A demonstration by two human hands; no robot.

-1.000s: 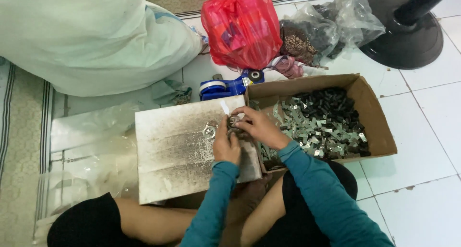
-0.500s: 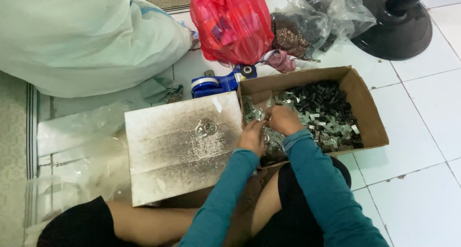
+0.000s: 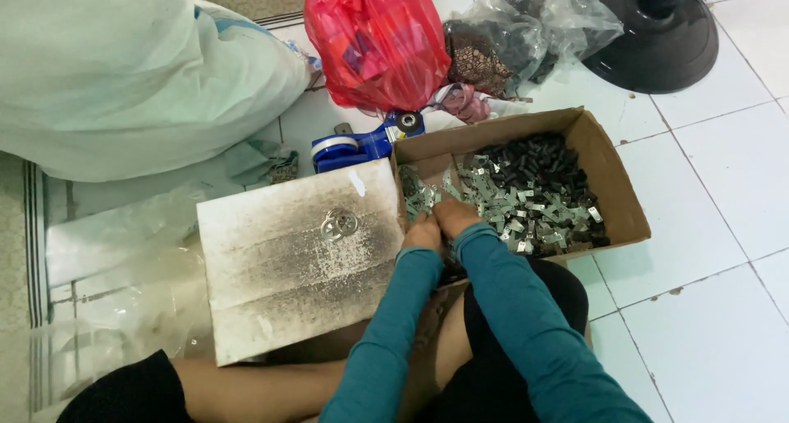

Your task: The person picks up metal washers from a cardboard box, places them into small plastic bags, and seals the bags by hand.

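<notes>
Floor: we're sitting on white tiles.
Box: open brown cardboard box of small silvery metal clips, right in front of us.
Left hand: curled among the clips, grip unclear.
Right hand: same, touching the left.
Beside: sooty grey cardboard sheet.

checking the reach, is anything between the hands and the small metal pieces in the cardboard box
Nothing visible: the left hand and right hand are already in the cardboard box, resting on the metal pieces at its near-left corner.
</notes>
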